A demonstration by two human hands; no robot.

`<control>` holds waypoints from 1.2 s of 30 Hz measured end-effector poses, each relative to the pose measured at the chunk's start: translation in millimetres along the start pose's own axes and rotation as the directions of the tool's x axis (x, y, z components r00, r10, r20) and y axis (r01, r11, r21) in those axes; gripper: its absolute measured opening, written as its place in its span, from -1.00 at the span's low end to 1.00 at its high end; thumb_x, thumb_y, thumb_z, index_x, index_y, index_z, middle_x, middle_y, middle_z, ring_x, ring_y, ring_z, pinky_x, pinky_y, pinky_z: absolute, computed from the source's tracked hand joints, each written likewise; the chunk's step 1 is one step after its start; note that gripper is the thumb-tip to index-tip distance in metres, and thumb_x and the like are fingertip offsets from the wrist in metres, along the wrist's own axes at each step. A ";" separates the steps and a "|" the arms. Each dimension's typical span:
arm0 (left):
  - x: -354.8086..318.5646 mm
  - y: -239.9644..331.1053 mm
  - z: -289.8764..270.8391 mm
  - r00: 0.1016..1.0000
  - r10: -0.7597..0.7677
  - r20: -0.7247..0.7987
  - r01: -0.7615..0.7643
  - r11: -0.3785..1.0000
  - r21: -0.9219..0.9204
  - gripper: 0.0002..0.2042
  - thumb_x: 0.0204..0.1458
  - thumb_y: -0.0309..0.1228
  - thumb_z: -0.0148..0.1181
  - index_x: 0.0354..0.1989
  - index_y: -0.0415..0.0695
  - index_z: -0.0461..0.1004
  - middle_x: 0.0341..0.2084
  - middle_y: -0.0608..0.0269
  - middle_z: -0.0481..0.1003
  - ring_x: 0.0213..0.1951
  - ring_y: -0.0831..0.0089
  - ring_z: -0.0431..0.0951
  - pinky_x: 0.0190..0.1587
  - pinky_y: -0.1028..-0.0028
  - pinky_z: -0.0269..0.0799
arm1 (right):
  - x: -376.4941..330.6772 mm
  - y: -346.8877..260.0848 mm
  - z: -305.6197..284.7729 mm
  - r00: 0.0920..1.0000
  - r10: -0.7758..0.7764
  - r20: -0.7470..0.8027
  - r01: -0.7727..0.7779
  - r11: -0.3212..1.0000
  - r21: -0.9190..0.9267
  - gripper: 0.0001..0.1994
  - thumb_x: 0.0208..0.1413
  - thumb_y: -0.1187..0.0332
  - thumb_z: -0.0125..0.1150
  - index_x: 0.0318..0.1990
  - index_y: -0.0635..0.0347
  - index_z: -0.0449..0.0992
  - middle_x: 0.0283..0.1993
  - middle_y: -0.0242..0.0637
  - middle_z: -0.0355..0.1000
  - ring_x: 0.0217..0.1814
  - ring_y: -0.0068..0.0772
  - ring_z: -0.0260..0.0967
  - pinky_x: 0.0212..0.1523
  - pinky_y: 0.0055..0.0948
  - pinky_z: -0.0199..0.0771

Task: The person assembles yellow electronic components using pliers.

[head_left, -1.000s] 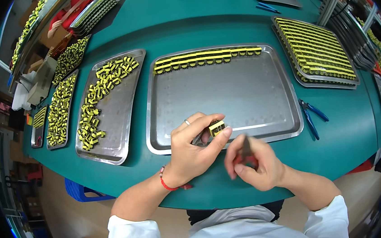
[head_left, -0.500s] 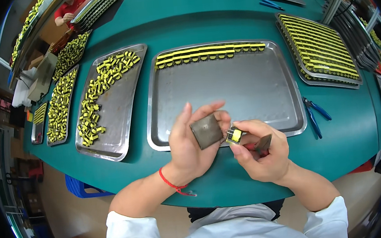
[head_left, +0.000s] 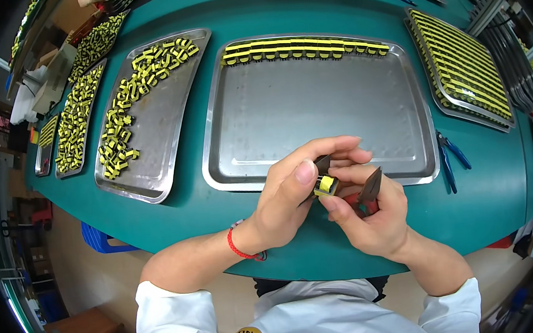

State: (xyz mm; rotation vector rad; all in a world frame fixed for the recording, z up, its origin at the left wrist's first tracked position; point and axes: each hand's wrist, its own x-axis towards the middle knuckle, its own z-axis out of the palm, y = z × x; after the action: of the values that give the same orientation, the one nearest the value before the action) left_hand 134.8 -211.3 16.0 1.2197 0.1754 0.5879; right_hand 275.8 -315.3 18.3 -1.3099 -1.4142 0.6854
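1. A small yellow-taped component [head_left: 326, 185] sits pinched between both hands, held in the air just over the near rim of the big steel tray [head_left: 312, 112]
2. The left hand [head_left: 291, 193] curls around it, thumb pressed on top, fingers closed over a dark piece behind the component
3. The right hand [head_left: 369, 218] meets it from the other side, fingertips on the component, and the same hand grips a dark pair of pliers [head_left: 367, 192], nose pointing up and away
4. A red string bracelet [head_left: 239, 248] rings the left wrist; white sleeves show at the bottom edge
5. At the tray's far edge runs a neat row of yellow components [head_left: 303, 47], the rest of the tray bare metal
6. To the left, a second tray [head_left: 168, 130] carries a loose heap of yellow parts [head_left: 131, 108]
7. To the right, blue-handled cutters [head_left: 451, 158] lie on the green table [head_left: 176, 219], beside the big tray
8. Farther right, another tray [head_left: 461, 67] is packed with tidy rows
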 end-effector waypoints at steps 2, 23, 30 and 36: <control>-0.2 0.2 0.7 1.000 -0.015 -0.002 0.015 0.999 -0.030 -0.20 0.23 0.25 -0.32 0.29 -0.32 0.20 0.13 -0.18 0.39 0.24 0.06 0.35 0.24 0.14 0.30 | 0.3 1.9 -1.6 1.000 -0.005 0.004 0.005 1.000 0.000 -0.67 0.08 0.56 0.31 -0.01 0.44 0.41 -0.26 -0.16 0.52 -0.32 -0.47 0.55 -0.33 -0.55 0.58; 10.0 6.0 -2.9 0.915 -0.351 -0.197 0.196 0.817 -0.542 -0.40 0.16 -0.42 0.17 0.32 -0.26 0.05 0.10 -0.09 0.39 0.10 0.16 0.48 0.02 0.21 0.45 | 4.7 8.9 -3.2 0.993 0.096 -0.069 -0.079 0.972 0.223 -0.70 0.27 0.54 0.04 0.13 0.38 0.28 -0.33 -0.27 0.45 -0.39 -0.59 0.40 -0.38 -0.63 0.44; 10.1 13.1 0.3 0.889 -0.389 -0.242 0.204 0.809 -0.551 -0.47 0.11 -0.50 0.04 0.29 -0.20 0.12 0.08 -0.07 0.40 0.17 0.06 0.42 0.18 0.07 0.38 | 4.8 7.8 -0.8 0.992 0.114 -0.056 -0.101 0.973 0.207 -0.74 0.22 0.59 0.10 0.06 0.39 0.34 -0.29 -0.24 0.47 -0.35 -0.58 0.43 -0.35 -0.61 0.48; 9.8 6.2 1.5 0.908 -0.360 -0.216 0.200 0.822 -0.533 -0.50 0.14 -0.44 0.04 0.28 -0.19 0.13 0.09 -0.12 0.41 0.16 0.04 0.43 0.19 0.05 0.37 | 7.9 16.3 0.1 0.997 -0.040 -0.067 0.043 0.998 0.042 -0.72 0.11 0.64 0.22 -0.02 0.37 0.41 -0.24 -0.21 0.49 -0.31 -0.53 0.47 -0.39 -0.60 0.51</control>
State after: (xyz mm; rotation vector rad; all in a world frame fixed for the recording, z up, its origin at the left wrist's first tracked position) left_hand 141.7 -206.1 24.0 0.5707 0.4346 0.5145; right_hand 282.4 -303.9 5.9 -1.2550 -1.3623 0.6356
